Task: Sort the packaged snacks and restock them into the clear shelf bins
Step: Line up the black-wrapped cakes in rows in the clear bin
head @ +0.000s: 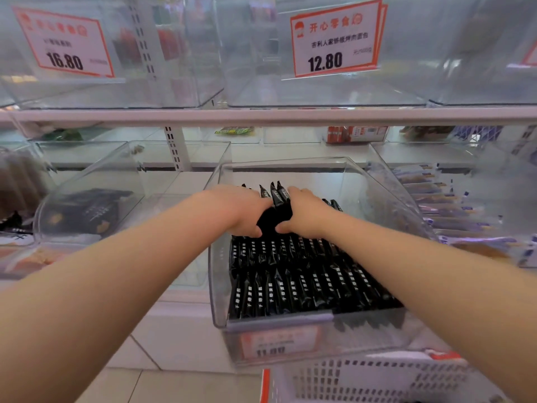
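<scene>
Inside the clear bin (216, 257), the left hand (242, 209) and right hand (305, 212) cover the lower part of the bundle of black snack packets (276, 216) between them; both sets of fingertips are hidden. The price label (279, 341) on the bin's front is blurred beyond reading. Below the bin, the white perforated basket (377, 382) is cut off by the bottom edge.

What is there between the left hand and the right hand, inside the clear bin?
In the head view, a bunch of black snack sticks stands between the left hand and the right hand, gripped from both sides, in the clear bin.
</scene>
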`<action>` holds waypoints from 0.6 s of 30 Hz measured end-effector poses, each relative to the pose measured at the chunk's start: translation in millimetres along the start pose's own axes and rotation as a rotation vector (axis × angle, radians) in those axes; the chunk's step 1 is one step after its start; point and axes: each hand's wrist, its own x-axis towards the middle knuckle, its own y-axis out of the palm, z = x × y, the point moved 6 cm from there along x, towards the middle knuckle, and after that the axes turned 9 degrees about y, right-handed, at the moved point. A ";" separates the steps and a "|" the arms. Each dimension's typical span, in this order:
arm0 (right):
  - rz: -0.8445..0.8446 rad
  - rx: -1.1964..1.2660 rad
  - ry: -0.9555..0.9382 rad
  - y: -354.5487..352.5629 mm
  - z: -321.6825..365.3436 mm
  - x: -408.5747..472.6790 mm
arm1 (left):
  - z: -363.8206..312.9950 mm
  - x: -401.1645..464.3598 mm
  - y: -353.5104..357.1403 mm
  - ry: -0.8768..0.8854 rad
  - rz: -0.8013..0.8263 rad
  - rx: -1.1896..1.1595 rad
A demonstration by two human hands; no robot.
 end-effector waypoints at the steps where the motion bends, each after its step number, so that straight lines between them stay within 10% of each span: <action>1: -0.001 -0.003 -0.032 -7.5 -0.1 -10.5 | -5.7 -6.8 -5.2 0.018 -0.061 -0.003; 11: 0.051 0.358 -0.330 -73.8 -69.9 -193.3 | -148.6 -105.1 -43.5 0.383 -0.598 0.039; 18: 0.267 0.226 -0.077 -0.6 -201.2 -228.9 | -277.8 -47.8 29.9 0.587 -0.232 -0.033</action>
